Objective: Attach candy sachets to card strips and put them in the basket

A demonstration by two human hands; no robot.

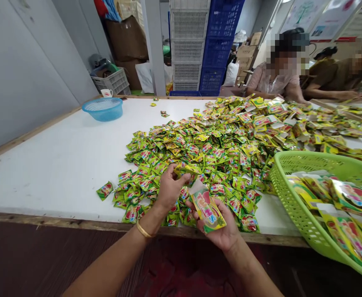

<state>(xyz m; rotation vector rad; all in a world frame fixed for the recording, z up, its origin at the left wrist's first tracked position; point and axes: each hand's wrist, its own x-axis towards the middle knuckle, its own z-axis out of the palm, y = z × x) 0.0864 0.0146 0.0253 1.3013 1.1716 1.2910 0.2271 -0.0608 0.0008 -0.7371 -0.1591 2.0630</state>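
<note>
My right hand [221,231] holds a small flat printed carton [206,208], tilted, with a pale flap at its upper end. The fingers curl round its sides and the front faces up. Just beyond it, my left hand [170,187], with a gold bangle at the wrist, pinches a yellow-green packet [187,169] between thumb and fingers. Whether more than one packet is in that grip I cannot tell. Both hands are over the near edge of a big heap of small green sachets [175,148] on the white table [51,165].
A green basket [307,214] of filled-looking cartons [349,231] stands at the right edge. More cartons [270,119] lie heaped at the far right. A blue basket [103,110] sits at the back left. Several people sit across the table, before stacked crates [189,45].
</note>
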